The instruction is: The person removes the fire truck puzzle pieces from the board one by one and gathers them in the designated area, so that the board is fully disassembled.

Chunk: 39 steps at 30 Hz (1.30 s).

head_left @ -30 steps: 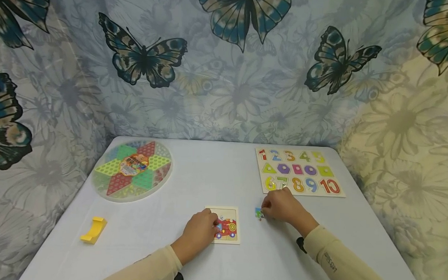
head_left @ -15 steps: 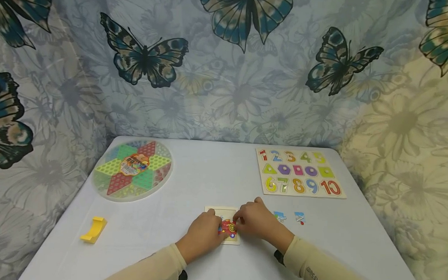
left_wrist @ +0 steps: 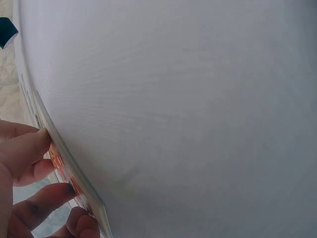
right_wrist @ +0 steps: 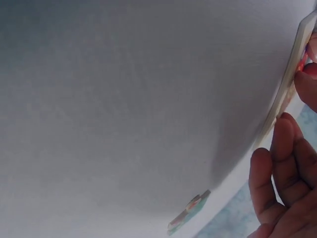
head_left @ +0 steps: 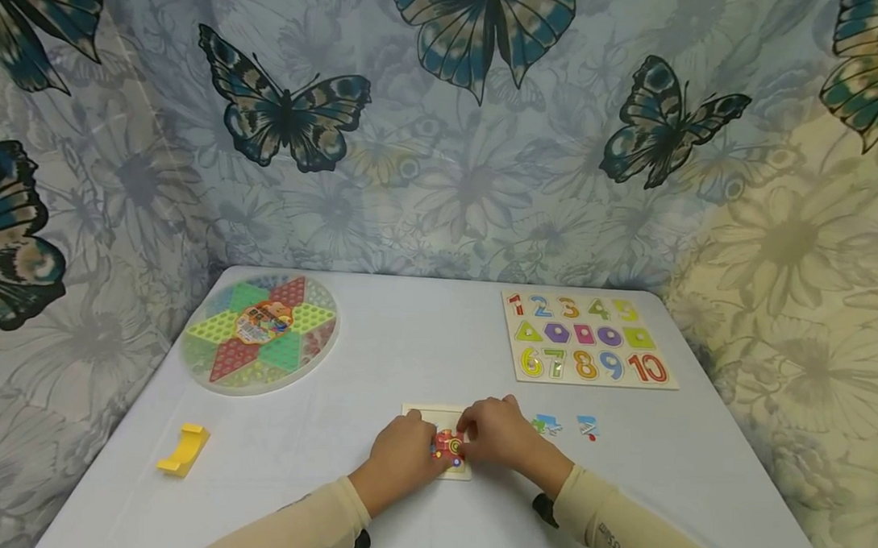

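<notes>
A small wooden jigsaw board with a red vehicle picture lies at the table's front middle in the head view. My left hand grips its left side, fingers bent over the surface and covering that half. In the left wrist view, fingertips touch the board near its edge. My right hand is at the board's right side, thumb and fingers pinching a small puzzle piece mostly hidden by them. Red vehicle parts show between the hands. Two loose puzzle pieces lie right of the right hand: one blue-green, one blue with red.
A number and shape board lies at the back right. The round star-patterned game board is at the back left. A curved yellow block sits at the front left. Patterned cloth hangs behind the white table.
My right hand has moved left from the loose pieces to the board, carrying a piece, and uncovered two others. My left hand has shifted slightly right over the board.
</notes>
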### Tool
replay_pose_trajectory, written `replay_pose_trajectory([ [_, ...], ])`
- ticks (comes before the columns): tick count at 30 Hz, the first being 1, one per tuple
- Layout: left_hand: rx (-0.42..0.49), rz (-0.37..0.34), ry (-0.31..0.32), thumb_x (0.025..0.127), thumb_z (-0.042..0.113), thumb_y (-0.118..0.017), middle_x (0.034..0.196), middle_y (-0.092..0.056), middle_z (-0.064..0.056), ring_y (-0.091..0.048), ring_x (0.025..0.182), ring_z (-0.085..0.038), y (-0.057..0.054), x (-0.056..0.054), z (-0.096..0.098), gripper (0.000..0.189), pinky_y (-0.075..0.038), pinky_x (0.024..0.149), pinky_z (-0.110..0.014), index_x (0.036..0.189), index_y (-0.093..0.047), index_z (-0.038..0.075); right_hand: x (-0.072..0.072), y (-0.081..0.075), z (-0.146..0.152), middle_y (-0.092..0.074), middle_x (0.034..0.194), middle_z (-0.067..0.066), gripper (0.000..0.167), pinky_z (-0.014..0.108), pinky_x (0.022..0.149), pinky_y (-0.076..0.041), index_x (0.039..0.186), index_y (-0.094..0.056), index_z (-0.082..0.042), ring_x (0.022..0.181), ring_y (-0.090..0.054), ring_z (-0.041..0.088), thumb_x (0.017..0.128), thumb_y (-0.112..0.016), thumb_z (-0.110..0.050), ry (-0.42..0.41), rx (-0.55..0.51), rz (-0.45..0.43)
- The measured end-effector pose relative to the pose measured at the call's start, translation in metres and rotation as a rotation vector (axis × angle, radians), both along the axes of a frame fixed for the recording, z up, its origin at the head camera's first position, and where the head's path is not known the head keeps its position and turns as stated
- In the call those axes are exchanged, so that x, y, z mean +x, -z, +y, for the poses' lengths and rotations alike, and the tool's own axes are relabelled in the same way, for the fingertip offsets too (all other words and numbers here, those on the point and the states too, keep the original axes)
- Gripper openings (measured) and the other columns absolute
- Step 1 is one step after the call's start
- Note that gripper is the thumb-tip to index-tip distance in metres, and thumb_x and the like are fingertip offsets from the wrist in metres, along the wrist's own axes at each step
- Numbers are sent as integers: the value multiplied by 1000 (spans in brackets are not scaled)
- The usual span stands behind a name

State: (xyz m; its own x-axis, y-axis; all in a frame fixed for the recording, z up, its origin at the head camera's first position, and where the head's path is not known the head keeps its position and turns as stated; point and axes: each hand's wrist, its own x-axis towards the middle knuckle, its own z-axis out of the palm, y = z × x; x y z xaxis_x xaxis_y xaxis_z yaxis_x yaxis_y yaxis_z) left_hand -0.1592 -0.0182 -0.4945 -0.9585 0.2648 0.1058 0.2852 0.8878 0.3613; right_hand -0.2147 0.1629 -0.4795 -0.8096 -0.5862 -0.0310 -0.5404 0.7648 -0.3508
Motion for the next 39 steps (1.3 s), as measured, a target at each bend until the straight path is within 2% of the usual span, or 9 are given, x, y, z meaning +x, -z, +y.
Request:
replay_pose_trajectory([
  [6,1,1,-8,72,44,-83,68,-46,1,-46,57,-14,-1,1,0,38,-37,48,-29,71,-67,10,2,-1,-3,-59,72,-14,22,43,77,-32,84,-69,-17,71,-50,8,73,-86,-24,37,-29,-39],
  [11,4,-2,-2,73,44,-83,69,-46,0,-47,59,-15,0,1,1,39,-38,49,-30,76,-70,8,5,-1,-5,-59,71,-12,22,47,83,-35,86,-70,-16,70,-50,9,72,-87,-20,60,-39,-56],
  [17,10,-14,8,74,45,-83,66,-42,2,-42,56,-12,1,2,2,38,-34,47,-29,73,-67,10,8,-6,6,-60,73,-13,22,43,83,-38,88,-71,-16,73,-51,8,72,-85,-20,94,-56,-43],
  [20,46,-31,18,75,42,-83,65,-41,4,-40,56,-11,0,2,1,36,-33,48,-28,69,-64,12,12,-13,26,-61,76,-13,22,39,78,-41,89,-72,-17,73,-52,8,71,-85,-20,132,-84,-79],
  [23,104,-56,29,76,35,-84,65,-41,4,-39,56,-10,-3,3,-3,35,-34,50,-26,64,-59,13,15,-18,57,-60,78,-15,21,40,78,-41,88,-72,-21,74,-51,8,71,-85,-22,189,-64,-104],
  [28,136,-82,40,77,30,-83,64,-41,4,-39,56,-10,-3,3,-9,38,-33,51,-26,59,-53,15,19,-20,121,-63,80,-19,20,48,84,-34,83,-72,-27,77,-53,8,69,-86,-27,259,41,-79],
  [31,126,-100,34,78,31,-82,65,-41,4,-39,57,-10,-1,3,-12,37,-33,51,-27,60,-55,15,22,-19,153,-66,84,-17,21,50,81,-34,84,-73,-27,80,-57,11,68,-87,-30,263,65,-56],
  [34,130,-98,40,79,31,-82,66,-41,4,-39,58,-11,-1,3,-14,35,-34,52,-27,62,-56,14,23,-17,176,-63,78,-15,21,46,75,-32,86,-75,-28,76,-56,12,68,-86,-32,269,84,-27],
  [39,137,-84,66,79,29,-82,66,-41,3,-38,59,-11,-4,3,-11,35,-34,53,-28,62,-56,14,21,-17,197,-47,62,-12,21,42,71,-26,88,-77,-32,62,-43,8,69,-86,-32,295,128,2],
])
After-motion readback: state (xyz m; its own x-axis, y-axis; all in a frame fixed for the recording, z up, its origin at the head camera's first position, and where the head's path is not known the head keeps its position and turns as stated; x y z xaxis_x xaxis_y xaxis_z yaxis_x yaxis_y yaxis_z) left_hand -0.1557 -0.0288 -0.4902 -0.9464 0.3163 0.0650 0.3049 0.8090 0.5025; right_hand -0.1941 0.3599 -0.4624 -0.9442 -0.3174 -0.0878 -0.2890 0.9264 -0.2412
